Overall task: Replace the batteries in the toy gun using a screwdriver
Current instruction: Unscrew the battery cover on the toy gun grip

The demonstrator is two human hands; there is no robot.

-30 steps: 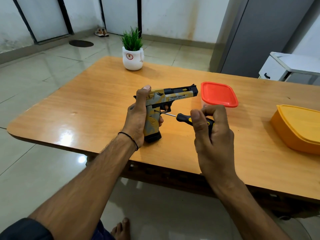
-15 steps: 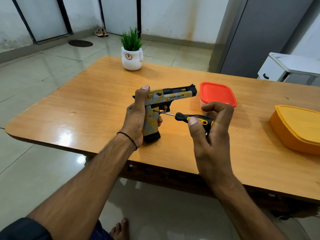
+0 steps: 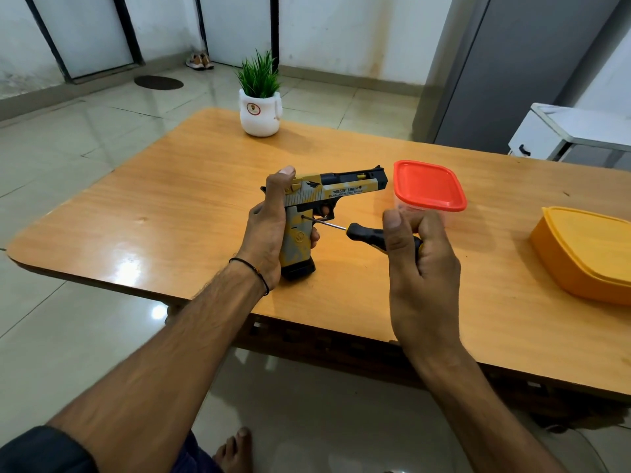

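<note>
The left grip (image 3: 269, 230) holds the toy gun (image 3: 338, 191) upright, butt on the desk (image 3: 170, 216). The right grip (image 3: 423, 268) pinches the screwdriver (image 3: 365, 233), its tip set against the gun's handle.

We read "DESERT EAGLE" on the side of the toy gun (image 3: 336, 192); the smaller line beneath it is too small for us to make out.

A white pot (image 3: 259, 114) with a green plant stands at the far edge of the wooden bench (image 3: 170, 216). A red-lidded clear tub (image 3: 428, 186) sits near the bench's middle, an orange lidded tub (image 3: 587, 250) at its right end. Beyond the bench lie shoes (image 3: 199, 61) and a dark round mat (image 3: 158, 82).
</note>
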